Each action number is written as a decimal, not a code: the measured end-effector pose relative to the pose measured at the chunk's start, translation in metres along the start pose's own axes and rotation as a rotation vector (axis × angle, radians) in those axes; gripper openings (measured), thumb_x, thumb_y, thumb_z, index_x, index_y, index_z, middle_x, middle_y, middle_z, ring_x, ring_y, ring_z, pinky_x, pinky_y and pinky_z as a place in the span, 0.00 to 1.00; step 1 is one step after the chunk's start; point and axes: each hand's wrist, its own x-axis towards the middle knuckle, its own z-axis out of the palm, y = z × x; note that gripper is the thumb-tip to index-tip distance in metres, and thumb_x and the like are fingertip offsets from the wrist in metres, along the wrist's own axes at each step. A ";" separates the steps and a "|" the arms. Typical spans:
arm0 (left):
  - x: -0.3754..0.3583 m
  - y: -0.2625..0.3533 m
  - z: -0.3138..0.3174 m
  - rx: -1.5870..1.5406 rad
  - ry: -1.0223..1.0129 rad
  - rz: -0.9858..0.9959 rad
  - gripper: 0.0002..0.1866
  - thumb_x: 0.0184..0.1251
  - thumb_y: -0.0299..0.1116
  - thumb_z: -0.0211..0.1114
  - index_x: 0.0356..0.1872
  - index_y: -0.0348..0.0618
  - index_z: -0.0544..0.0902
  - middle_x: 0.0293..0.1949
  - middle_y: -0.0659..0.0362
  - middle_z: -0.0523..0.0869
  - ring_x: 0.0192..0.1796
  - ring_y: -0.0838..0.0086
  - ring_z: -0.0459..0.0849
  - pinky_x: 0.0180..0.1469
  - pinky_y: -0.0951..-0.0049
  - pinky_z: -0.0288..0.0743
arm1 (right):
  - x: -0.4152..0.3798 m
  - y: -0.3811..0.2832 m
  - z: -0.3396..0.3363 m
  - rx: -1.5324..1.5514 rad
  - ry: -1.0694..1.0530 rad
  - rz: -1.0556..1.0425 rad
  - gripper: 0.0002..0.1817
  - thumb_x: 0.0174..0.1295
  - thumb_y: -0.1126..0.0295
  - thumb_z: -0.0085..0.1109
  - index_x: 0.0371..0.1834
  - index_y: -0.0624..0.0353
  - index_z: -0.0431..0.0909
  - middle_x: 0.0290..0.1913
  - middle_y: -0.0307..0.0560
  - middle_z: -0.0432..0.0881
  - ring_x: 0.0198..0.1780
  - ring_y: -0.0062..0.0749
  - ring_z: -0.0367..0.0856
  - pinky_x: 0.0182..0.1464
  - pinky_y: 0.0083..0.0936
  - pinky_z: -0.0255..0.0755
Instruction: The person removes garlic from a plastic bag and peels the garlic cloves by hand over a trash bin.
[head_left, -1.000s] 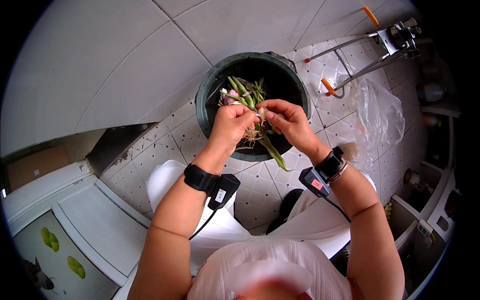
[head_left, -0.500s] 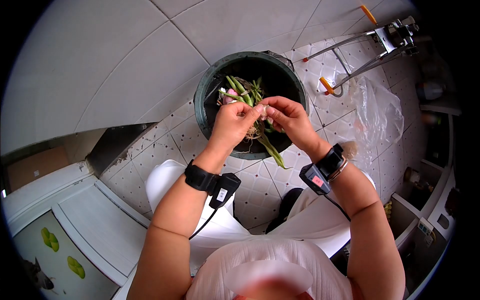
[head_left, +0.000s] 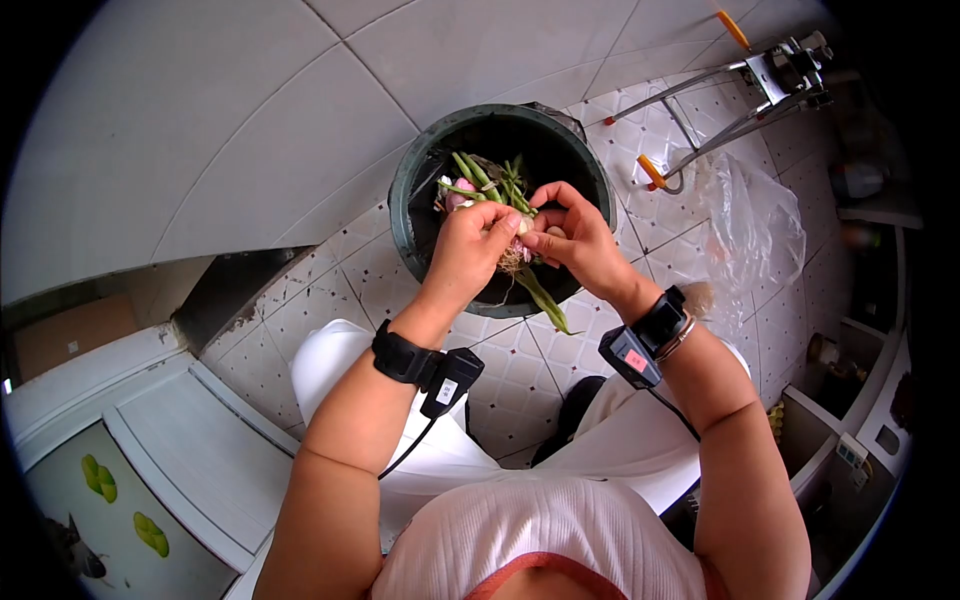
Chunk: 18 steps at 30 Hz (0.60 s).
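Above a dark green bucket [head_left: 402, 200], my two hands meet over a pale garlic clove [head_left: 525, 226]. My left hand [head_left: 470, 245] pinches it between thumb and fingertips. My right hand [head_left: 585, 245] is beside it, thumb against the clove, index finger raised and other fingers curled; what lies in its palm is partly hidden. Inside the bucket are green stalks [head_left: 480, 178], pinkish garlic skins [head_left: 460, 192] and a clump of stringy roots [head_left: 512, 262] below my fingers. A long green leaf [head_left: 545, 300] hangs over the near rim.
A metal stand with orange-tipped legs [head_left: 700, 140] is on the tiled floor to the right, near a clear plastic bag [head_left: 755, 220]. The wall [head_left: 300, 150] rises behind the bucket. Shelving [head_left: 850, 400] stands at right and a white cabinet [head_left: 190, 440] at left.
My right index finger has lifted away from its thumb, opening the grip somewhat. The pale clove shows more clearly between my hands, and the left hand has barely moved.
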 end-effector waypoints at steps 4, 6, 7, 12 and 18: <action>-0.001 0.001 -0.006 0.029 -0.070 -0.074 0.12 0.69 0.33 0.55 0.40 0.32 0.78 0.33 0.62 0.81 0.32 0.85 0.78 0.34 0.84 0.72 | -0.001 0.000 0.001 -0.078 -0.024 -0.040 0.16 0.58 0.81 0.58 0.43 0.57 0.61 0.28 0.38 0.73 0.28 0.14 0.70 0.27 0.11 0.63; -0.002 -0.001 -0.006 0.026 -0.068 -0.073 0.12 0.70 0.33 0.54 0.40 0.32 0.78 0.33 0.62 0.81 0.32 0.85 0.77 0.34 0.84 0.72 | 0.000 0.004 0.000 -0.107 -0.037 -0.064 0.17 0.58 0.80 0.58 0.43 0.56 0.60 0.29 0.38 0.74 0.27 0.14 0.70 0.27 0.11 0.64; -0.001 -0.001 -0.009 0.027 -0.068 -0.072 0.12 0.70 0.33 0.54 0.40 0.32 0.78 0.33 0.62 0.81 0.32 0.85 0.77 0.34 0.84 0.72 | 0.001 0.006 -0.001 -0.115 -0.076 -0.093 0.17 0.58 0.81 0.58 0.43 0.56 0.60 0.29 0.38 0.74 0.29 0.16 0.72 0.30 0.13 0.66; 0.004 -0.006 -0.015 0.141 0.010 -0.038 0.11 0.70 0.33 0.53 0.39 0.35 0.79 0.32 0.64 0.81 0.32 0.87 0.76 0.33 0.85 0.71 | 0.000 0.005 -0.001 -0.293 -0.056 -0.105 0.15 0.54 0.83 0.59 0.38 0.60 0.64 0.29 0.39 0.74 0.34 0.18 0.74 0.36 0.16 0.68; -0.003 0.012 -0.009 -0.290 0.014 -0.308 0.10 0.70 0.34 0.53 0.42 0.40 0.78 0.33 0.63 0.82 0.32 0.84 0.79 0.31 0.86 0.70 | 0.004 0.009 -0.005 -0.918 0.231 -0.499 0.09 0.56 0.78 0.60 0.40 0.63 0.76 0.29 0.34 0.76 0.25 0.16 0.68 0.29 0.16 0.66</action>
